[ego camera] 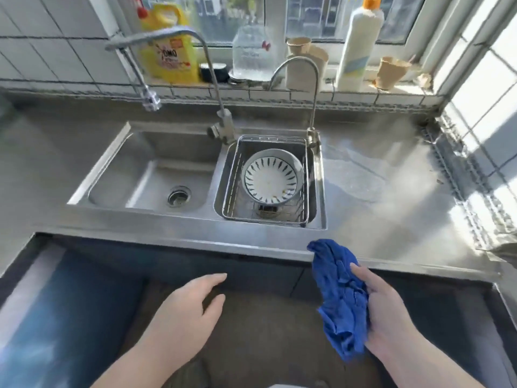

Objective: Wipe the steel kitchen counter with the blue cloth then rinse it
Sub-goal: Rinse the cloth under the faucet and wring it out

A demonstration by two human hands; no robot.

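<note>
A crumpled blue cloth (340,301) hangs in my right hand (387,312), held in front of and below the front edge of the steel counter (391,197). Its top corner reaches up to the counter's front lip. My left hand (190,306) is open, palm down, fingers apart, holding nothing, in front of the counter edge and below the sink. A wet sheen covers the counter to the right of the sink. The double sink has a large left basin (151,175) and a small right basin.
A wire basket (232,175) in the right basin holds a white bowl (271,179) with dark dashes. Two taps (212,79) (313,88) rise behind the sink. The sill carries a yellow detergent jug (167,46), a clear jar, paper cups and a white bottle (358,46).
</note>
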